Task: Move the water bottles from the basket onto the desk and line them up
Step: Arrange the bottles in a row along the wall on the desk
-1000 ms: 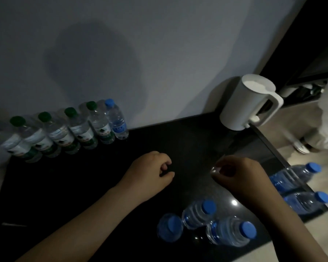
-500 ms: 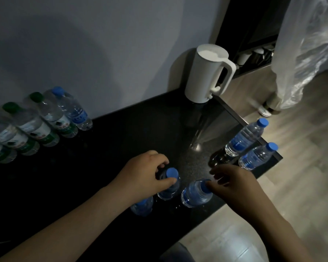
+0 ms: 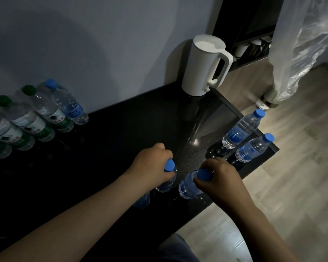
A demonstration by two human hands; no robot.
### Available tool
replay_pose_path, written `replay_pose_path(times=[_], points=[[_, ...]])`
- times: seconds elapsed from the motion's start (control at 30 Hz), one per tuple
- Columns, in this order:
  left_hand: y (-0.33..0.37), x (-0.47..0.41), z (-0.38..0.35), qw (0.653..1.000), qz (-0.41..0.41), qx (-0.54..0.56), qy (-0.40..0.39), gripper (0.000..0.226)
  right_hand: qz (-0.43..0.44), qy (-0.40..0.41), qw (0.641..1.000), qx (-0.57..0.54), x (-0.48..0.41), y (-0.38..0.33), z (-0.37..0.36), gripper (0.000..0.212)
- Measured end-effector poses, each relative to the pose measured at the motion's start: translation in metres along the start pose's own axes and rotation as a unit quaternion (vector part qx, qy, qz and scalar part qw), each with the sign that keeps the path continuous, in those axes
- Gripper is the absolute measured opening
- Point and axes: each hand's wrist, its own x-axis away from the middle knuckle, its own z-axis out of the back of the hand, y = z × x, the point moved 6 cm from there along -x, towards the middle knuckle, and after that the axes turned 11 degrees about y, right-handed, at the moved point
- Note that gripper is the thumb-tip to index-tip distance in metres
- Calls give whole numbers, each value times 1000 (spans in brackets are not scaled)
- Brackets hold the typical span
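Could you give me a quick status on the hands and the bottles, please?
Left hand grips first bottle at the neck. Right hand grips second bottle at the cap. Third bottle crowds the left wrist.

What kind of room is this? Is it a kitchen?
Probably not a kitchen; it looks more like a hotel room. A white kettle stands on a black desk, small water bottles line the wall, and cups sit in a dark cabinet beyond.
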Motion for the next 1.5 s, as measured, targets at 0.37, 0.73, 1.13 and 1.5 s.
replay_pose_path(times=[0.37,0.73,1.13,1.5], points=[[-30,-15,25,998,41,38,20,23,20,20,999,-17,-20,-4,23,23],[-72,-46,98,990,64,8,123,19,110,32,993,-31,-81,-62,44,27],[-136,-67,158,962,184,-26,203,28,211,30,977,-21,-160,-140,20,27],[-205,-104,183,946,239,-24,216,29,227,-23,973,-38,-217,-182,-24,30]])
